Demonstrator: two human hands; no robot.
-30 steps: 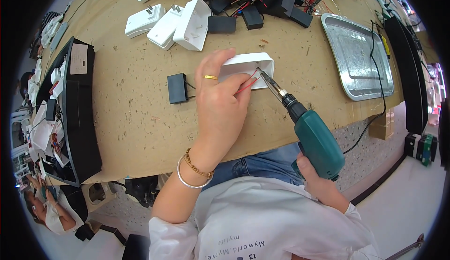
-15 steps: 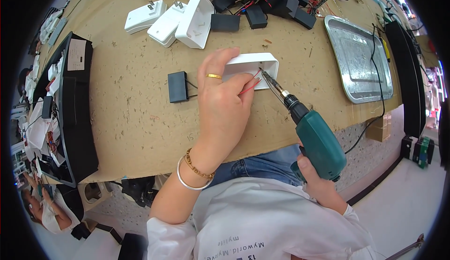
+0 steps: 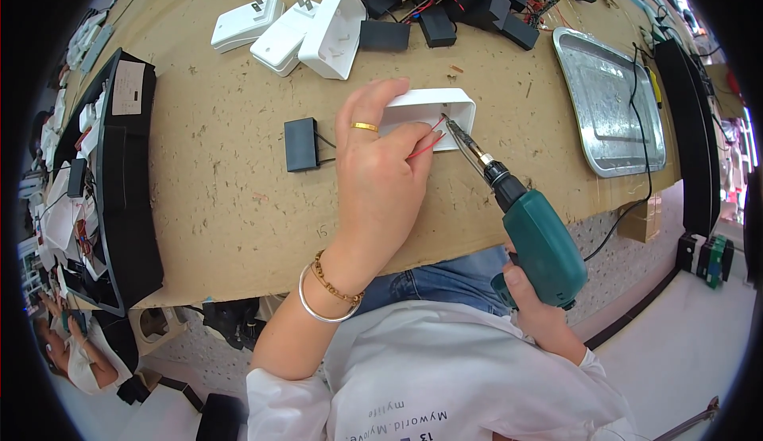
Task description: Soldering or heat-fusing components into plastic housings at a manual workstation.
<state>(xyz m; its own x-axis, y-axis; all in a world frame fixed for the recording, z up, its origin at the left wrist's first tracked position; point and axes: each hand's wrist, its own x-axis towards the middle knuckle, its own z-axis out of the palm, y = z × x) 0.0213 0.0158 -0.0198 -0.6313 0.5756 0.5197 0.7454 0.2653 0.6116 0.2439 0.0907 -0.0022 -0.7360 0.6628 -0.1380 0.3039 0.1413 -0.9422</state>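
Observation:
A white plastic housing (image 3: 459,107) lies open side up on the table, and my left hand (image 3: 380,155) is closed over its left part. Between thumb and forefinger of that hand, red wires (image 3: 427,146) are pinched, one end reaching into the housing. My right hand (image 3: 540,310) grips a green soldering gun (image 3: 540,234) by its handle. Its metal tip points up and left into the housing, at or very close to the wire end. Left of my left hand sits a black rectangular box (image 3: 301,145), its dark wires running under my fingers.
White plug housings (image 3: 330,34) lie at the far side beside a heap of black boxes and wires (image 3: 485,4). A metal tray (image 3: 624,147) is at the right, a cable across it. At the left stands a black bin (image 3: 131,195); another person (image 3: 87,353) sits beyond it.
Almost nothing differs; the whole view has shifted very slightly. Both hands keep their grips, and the soldering gun's tip stays at the same spot in the housing.

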